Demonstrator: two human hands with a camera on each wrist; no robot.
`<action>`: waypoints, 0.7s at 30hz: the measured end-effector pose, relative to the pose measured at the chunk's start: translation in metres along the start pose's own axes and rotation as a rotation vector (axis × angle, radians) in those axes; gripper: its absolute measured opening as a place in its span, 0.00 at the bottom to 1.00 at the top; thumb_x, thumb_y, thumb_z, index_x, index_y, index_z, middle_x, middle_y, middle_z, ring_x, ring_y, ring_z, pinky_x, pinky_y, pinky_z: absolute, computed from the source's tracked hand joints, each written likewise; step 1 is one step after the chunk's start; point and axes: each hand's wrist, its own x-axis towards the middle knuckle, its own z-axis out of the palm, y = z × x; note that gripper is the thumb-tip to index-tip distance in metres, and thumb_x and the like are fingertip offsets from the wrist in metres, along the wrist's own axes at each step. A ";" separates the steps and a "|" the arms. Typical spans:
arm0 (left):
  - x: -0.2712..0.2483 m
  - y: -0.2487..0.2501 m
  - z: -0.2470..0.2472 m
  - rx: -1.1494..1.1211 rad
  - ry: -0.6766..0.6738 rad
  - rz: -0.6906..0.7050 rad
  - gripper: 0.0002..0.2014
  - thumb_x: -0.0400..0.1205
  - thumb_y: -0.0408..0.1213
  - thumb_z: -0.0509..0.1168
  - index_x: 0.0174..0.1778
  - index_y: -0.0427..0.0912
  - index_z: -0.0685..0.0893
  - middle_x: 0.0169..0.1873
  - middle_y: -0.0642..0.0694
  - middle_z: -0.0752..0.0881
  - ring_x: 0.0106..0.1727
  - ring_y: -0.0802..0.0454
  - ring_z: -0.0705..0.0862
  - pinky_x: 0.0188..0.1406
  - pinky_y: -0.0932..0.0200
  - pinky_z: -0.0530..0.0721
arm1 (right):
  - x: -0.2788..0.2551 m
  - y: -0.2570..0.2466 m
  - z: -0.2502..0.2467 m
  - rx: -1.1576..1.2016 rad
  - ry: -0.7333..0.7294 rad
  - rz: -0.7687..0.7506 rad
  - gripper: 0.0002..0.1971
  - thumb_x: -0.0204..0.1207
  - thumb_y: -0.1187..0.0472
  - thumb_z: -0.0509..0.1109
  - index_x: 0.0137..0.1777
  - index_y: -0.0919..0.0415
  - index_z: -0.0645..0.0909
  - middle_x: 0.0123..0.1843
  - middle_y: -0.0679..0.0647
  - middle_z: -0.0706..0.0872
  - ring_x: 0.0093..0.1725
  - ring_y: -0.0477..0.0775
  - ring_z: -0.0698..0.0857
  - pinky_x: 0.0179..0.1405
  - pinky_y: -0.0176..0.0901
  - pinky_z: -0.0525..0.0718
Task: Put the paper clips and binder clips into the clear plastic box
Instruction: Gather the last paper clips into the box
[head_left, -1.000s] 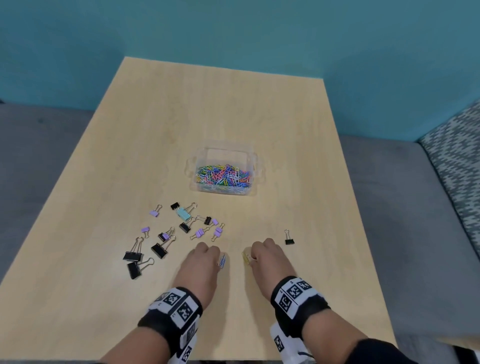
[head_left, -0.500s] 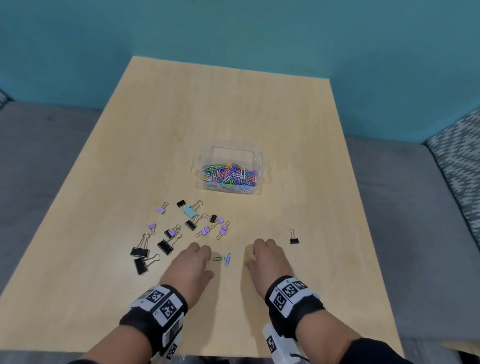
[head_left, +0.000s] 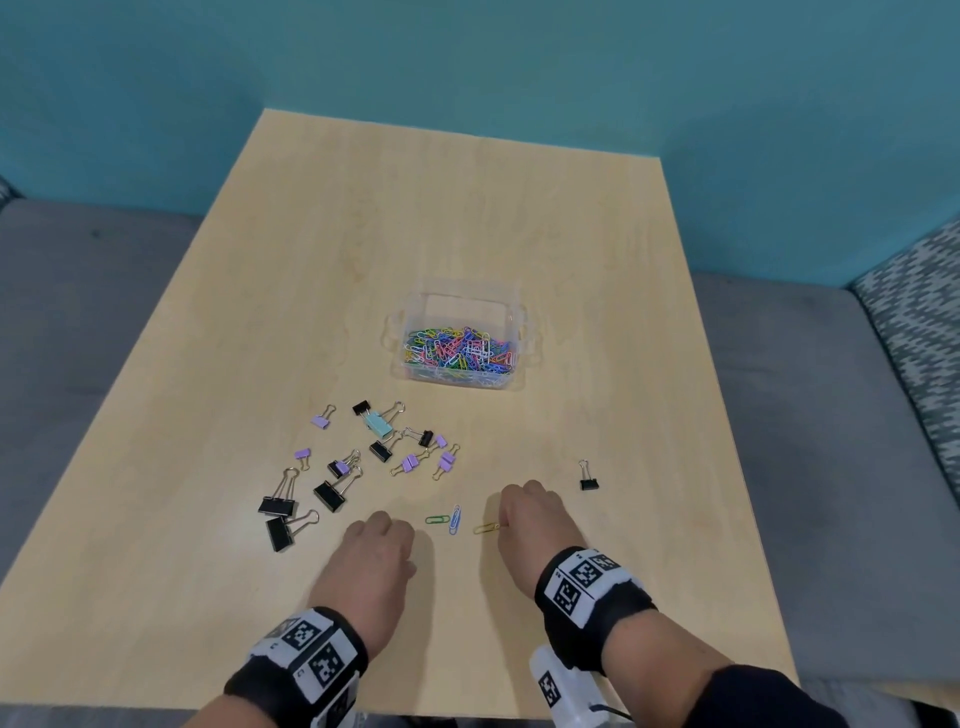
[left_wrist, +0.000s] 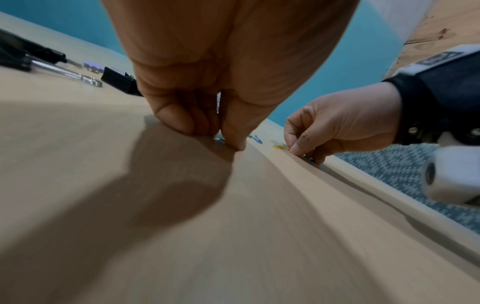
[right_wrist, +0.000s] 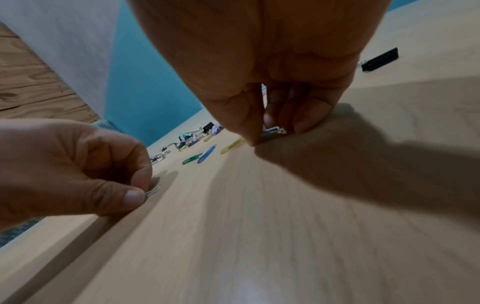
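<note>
Wooden desk (head_left: 218, 545) pickup in hand: loose paper clips are pinched by the left hand (head_left: 375, 551) and the right hand (head_left: 524, 514), and carriage to the clear box (head_left: 462, 301) beyond is judged next.

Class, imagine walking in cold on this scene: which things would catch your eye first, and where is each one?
First the clear box at mid-table, heaped with coloured paper clips. Then the scatter of black, purple and teal binder clips on the table in front of it, to its left. Nearest, the left hand and right hand pinch at clips on the table.
</note>
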 end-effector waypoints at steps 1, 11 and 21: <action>0.000 0.000 0.001 0.019 0.002 0.015 0.09 0.83 0.38 0.58 0.40 0.50 0.65 0.42 0.52 0.68 0.45 0.52 0.68 0.40 0.60 0.63 | 0.000 0.001 0.001 -0.001 0.000 -0.008 0.11 0.72 0.74 0.54 0.43 0.56 0.69 0.46 0.51 0.69 0.46 0.53 0.68 0.40 0.42 0.66; 0.002 0.002 0.002 0.052 -0.103 0.088 0.15 0.76 0.30 0.62 0.41 0.51 0.61 0.38 0.54 0.67 0.41 0.52 0.68 0.37 0.61 0.64 | -0.007 0.013 0.003 0.077 0.056 -0.042 0.14 0.71 0.74 0.54 0.47 0.54 0.69 0.43 0.48 0.76 0.45 0.51 0.73 0.35 0.41 0.69; 0.001 0.005 -0.001 0.040 -0.048 0.039 0.10 0.80 0.31 0.57 0.41 0.51 0.65 0.46 0.50 0.73 0.44 0.53 0.67 0.40 0.61 0.62 | 0.001 -0.002 0.010 -0.060 -0.004 -0.210 0.08 0.77 0.69 0.59 0.47 0.54 0.68 0.46 0.50 0.72 0.47 0.55 0.71 0.41 0.44 0.69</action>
